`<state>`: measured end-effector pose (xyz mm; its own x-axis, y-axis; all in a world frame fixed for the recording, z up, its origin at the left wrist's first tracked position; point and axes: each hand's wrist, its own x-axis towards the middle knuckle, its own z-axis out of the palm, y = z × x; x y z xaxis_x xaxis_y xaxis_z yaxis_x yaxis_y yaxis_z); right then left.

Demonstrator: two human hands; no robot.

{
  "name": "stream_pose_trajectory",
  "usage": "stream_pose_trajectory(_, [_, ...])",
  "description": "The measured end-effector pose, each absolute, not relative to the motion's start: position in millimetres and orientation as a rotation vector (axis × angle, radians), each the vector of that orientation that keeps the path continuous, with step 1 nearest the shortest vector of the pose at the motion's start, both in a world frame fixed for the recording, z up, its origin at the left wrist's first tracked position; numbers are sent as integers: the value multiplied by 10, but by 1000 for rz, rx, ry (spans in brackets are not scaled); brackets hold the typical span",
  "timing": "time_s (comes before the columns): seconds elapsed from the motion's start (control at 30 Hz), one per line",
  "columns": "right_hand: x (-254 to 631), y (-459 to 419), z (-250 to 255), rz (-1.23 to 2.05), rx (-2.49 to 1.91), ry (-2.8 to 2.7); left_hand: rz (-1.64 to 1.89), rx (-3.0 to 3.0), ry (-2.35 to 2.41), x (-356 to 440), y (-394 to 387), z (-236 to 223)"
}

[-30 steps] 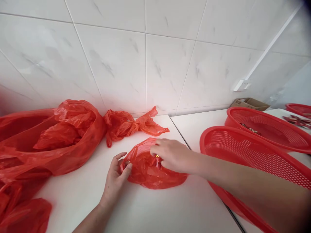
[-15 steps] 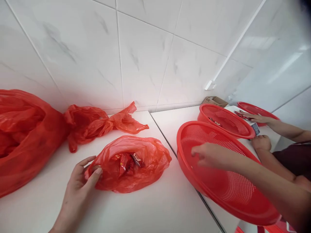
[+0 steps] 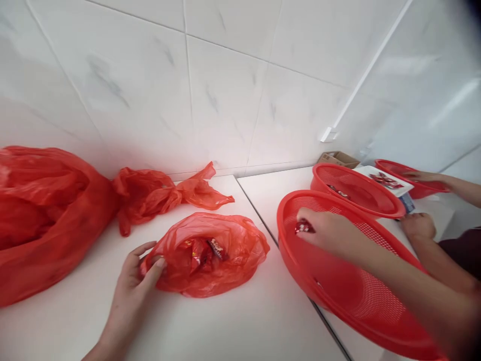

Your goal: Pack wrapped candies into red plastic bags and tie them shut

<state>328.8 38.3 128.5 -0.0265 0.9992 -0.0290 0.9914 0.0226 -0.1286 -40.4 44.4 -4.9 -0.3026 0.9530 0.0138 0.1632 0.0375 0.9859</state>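
Head view, closest in at 6 o'clock: the left hand [image 3: 130,281] has its grip clenched on the rim of a red plastic bag [image 3: 240,271] on the white counter [image 3: 210,326], with wrapped packets [image 3: 217,248] showing inside. At 3 o'clock, the right hand [image 3: 330,233] is grasping a small red packet [image 3: 303,227] over a red plastic basket [image 3: 280,220]. Farther out, there's a big red bag [image 3: 48,210] at 9 o'clock, a knotted red bag [image 3: 150,193] at 11, a second basket [image 3: 319,173] at 1, and a co-worker's hands [image 3: 418,225] at 2.
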Motion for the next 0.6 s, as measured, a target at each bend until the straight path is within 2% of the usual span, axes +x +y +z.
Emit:
stream_pose_trajectory(0.13, [2824, 424, 1589, 195, -1906, -2233, 1312, 1218, 1472, -392, 387, 25])
stream_pose_trajectory(0.33, [2196, 678, 1711, 181, -1754, -2511, 1302, 1227, 1413, -398, 314, 93])
stream_pose_trajectory(0.47, [2551, 641, 1744, 127, -1906, -2366, 1289, 1232, 1464, -406, 353, 81])
stream_pose_trajectory(0.6, [3204, 361, 1495, 201, -2166, -2333, 1278, 1218, 1477, -431, 407, 18])
